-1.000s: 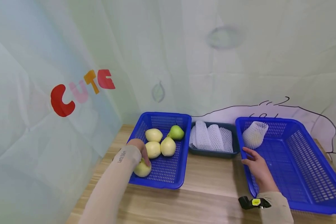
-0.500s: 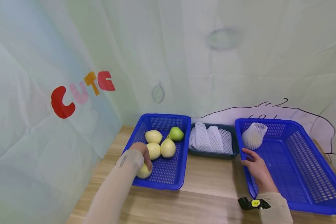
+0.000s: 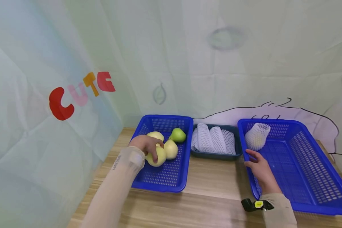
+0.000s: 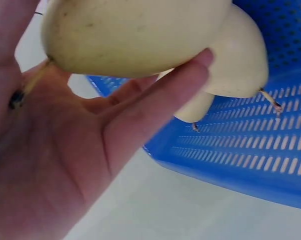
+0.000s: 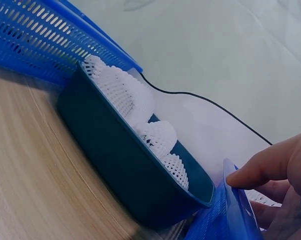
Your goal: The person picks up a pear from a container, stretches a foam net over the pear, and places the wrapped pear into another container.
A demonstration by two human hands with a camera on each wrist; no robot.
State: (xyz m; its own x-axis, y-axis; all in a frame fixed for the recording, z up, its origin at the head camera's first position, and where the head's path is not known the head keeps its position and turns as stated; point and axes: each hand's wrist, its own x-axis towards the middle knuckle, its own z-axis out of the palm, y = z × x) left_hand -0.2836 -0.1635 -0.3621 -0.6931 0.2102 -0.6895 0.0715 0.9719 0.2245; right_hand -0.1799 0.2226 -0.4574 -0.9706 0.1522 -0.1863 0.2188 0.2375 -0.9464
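Note:
My left hand [image 3: 148, 146] grips a pale yellow pear [image 3: 157, 157] above the left blue basket [image 3: 169, 186]; in the left wrist view the fingers curve under this pear [image 4: 135, 35], its stem toward the palm. Beside it lie another pale pear [image 3: 171, 149], one farther back [image 3: 156, 135] and a green pear [image 3: 178, 135]. My right hand [image 3: 261, 172] pinches the left rim of the right blue basket [image 3: 307, 207]; in the right wrist view the thumb and fingers [image 5: 270, 165] lie on either side of that rim. A pear in a white foam net [image 3: 256, 137] sits in that basket.
Between the two baskets stands a dark green tray [image 3: 213, 156] holding several white foam net sleeves [image 3: 206, 139]. The wooden table [image 3: 211, 180] extends in front of them. A printed cloth backdrop [image 3: 188, 63] rises right behind the baskets and along the left side.
My left hand has lifted the pear from the left basket's near left corner and carried it up and to the right, in front of another pear. My right hand stays on the rim.

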